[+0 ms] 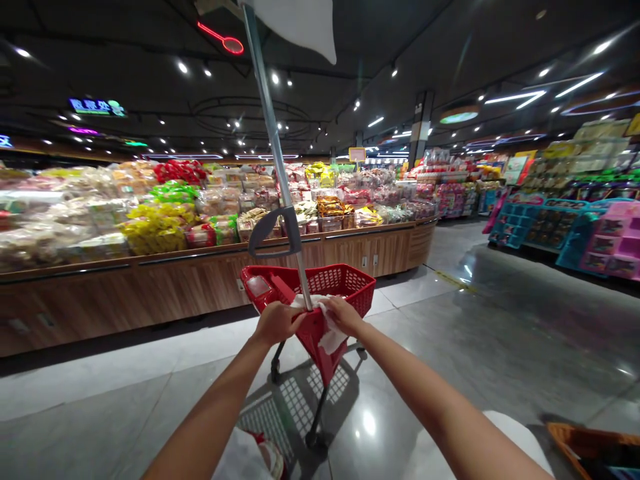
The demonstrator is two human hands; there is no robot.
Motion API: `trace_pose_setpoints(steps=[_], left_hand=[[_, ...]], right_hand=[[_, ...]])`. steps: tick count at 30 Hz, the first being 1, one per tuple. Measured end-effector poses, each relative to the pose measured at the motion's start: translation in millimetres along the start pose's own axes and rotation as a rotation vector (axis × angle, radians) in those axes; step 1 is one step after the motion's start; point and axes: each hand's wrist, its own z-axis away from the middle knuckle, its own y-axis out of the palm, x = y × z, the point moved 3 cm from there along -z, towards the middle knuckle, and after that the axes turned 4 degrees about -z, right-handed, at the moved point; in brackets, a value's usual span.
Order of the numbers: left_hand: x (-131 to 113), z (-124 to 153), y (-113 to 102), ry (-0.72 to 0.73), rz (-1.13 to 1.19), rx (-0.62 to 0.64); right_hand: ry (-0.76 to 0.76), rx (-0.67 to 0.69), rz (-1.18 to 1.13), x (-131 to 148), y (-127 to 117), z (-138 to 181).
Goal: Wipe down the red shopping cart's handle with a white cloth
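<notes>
A red plastic shopping cart (345, 279) on wheels stands in front of me on the shop floor. A grey metal pole (274, 143) with a grey loop handle rises from its near rim. My left hand (277, 322) is closed on the cart's near rim, left of the pole's foot. My right hand (342, 313) is closed on the rim to the right, with a white cloth (331, 339) under its fingers that hangs down the cart's side. Both forearms reach forward from the bottom of the view.
A long wooden display counter (165, 283) piled with bagged snacks runs across the left and centre. Blue and pink display racks (575, 230) stand at the right. An orange basket (595, 450) sits at the bottom right corner. Grey polished tiles (475, 333) stretch ahead to the right.
</notes>
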Motion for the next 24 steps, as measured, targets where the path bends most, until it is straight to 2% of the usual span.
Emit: trace_pose_setpoints(steps=[3,6,8,10,12,15,17,21,24], left_hand=[[10,7,-5,0.003,-0.047,-0.238],[-5,6,-8,0.048,-0.097,-0.453],[-24,-1,-1,0.130,-0.093,-0.456],[-41,-11,11,0.171,-0.099,-0.406],[-50,-18,26,0.143,-0.133,-0.379],[-53,-21,48,0.088,-0.179,-0.383],[-52,-20,58,0.064,-0.198,-0.392],[-47,-19,67,0.040,-0.198,-0.407],[-43,-18,67,0.061,-0.187,-0.403]], right_hand=[[0.043,0.027,0.034,13,7,-10],[0.107,0.024,0.046,24,9,-19],[0.236,0.035,0.047,24,8,-24],[0.385,0.078,0.050,20,6,-26],[0.470,0.118,0.045,13,5,-25],[0.517,0.107,0.046,2,3,-18],[0.489,0.071,0.046,-1,4,-11],[0.226,-0.005,-0.083,11,11,0],[0.084,0.000,-0.105,19,15,4]])
